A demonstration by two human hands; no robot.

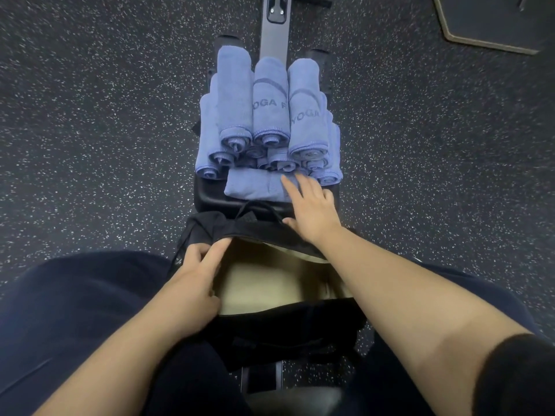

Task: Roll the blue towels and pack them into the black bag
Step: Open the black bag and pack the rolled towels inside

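Beyond one black bag (270, 232), ten-odd rolled towels (267, 115)

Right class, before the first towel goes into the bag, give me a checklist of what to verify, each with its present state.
1. Black bag mouth open: ok.
2. Left hand holds the bag's rim: ok.
3. Right hand on the crosswise towel: ok, fingers flat, not yet gripping.
4. Rolled towels stacked on the black seat: ok.
5. Crosswise towel fully rolled: cannot tell.
6. Bag interior empty: ok as far as visible.
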